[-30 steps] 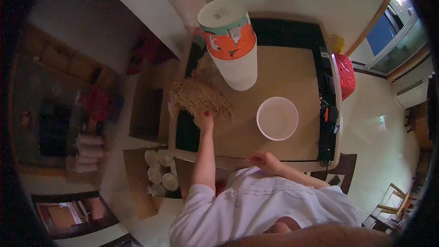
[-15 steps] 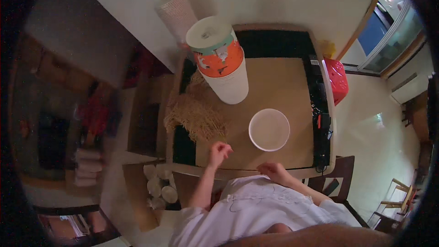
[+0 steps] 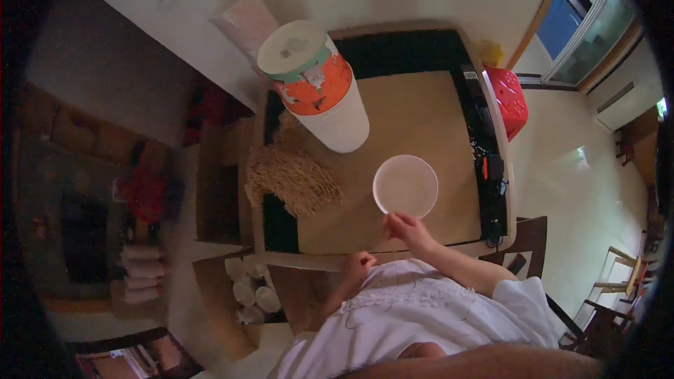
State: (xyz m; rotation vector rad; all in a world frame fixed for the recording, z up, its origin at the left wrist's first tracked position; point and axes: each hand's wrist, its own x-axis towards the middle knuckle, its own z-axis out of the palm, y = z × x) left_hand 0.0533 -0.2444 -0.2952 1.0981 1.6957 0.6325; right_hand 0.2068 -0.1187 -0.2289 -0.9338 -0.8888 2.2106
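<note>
A round white paper tub [image 3: 405,186] stands on the brown board [image 3: 414,119] in front of me, its open mouth facing up. My right hand [image 3: 409,231] is at its near rim, fingers pinched together; whether it touches the rim I cannot tell. Lower left, by the table's front edge, my left hand [image 3: 359,264] has its fingers curled in. Anything in either hand is too small to make out. A loose bundle of tan strings [image 3: 295,177] lies left of the tub. Behind it rises a tall stack of tubs [image 3: 330,119], orange and green near the top.
Another pale stack [image 3: 246,22] leans near the wall. Black devices and cables [image 3: 494,168] line the table's right edge, with a red stool [image 3: 507,102] beyond. Lower left, an open cardboard box [image 3: 217,302] holds several white tubs. A dark chair [image 3: 526,245] stands at the right front.
My right hand has moved up and left to the tub's near rim. My left hand has drawn back from beside the strings to the table's front edge. The view has shifted slightly.
</note>
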